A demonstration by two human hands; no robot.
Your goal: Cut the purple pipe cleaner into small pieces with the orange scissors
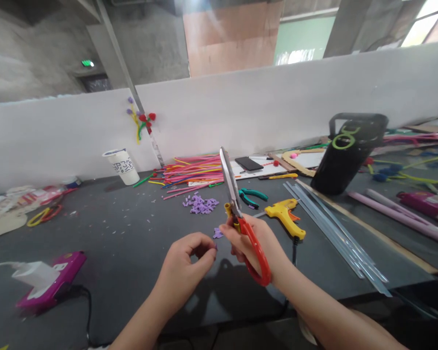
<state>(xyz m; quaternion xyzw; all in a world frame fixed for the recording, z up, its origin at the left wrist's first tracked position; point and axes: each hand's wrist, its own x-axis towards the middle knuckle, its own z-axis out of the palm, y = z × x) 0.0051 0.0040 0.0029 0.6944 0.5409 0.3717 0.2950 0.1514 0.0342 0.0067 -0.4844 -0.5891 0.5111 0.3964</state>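
My right hand (257, 248) grips red-handled scissors (241, 218), blades closed and pointing up and away. My left hand (184, 265) is just left of it, fingers curled in a pinch; what the fingertips hold is too small to make out. A small purple scrap (217, 234) lies on the dark table (124, 248) between the two hands. Farther back sits a heap of purple cut pieces (200, 204).
A yellow glue gun (285, 216) and green pliers (252, 196) lie right of the scissors. Behind are colourful pipe cleaners (191, 174), a paper cup (122, 166), a black speaker (346, 153), long grey strips (336, 233). A pink phone with charger (49, 282) rests front left.
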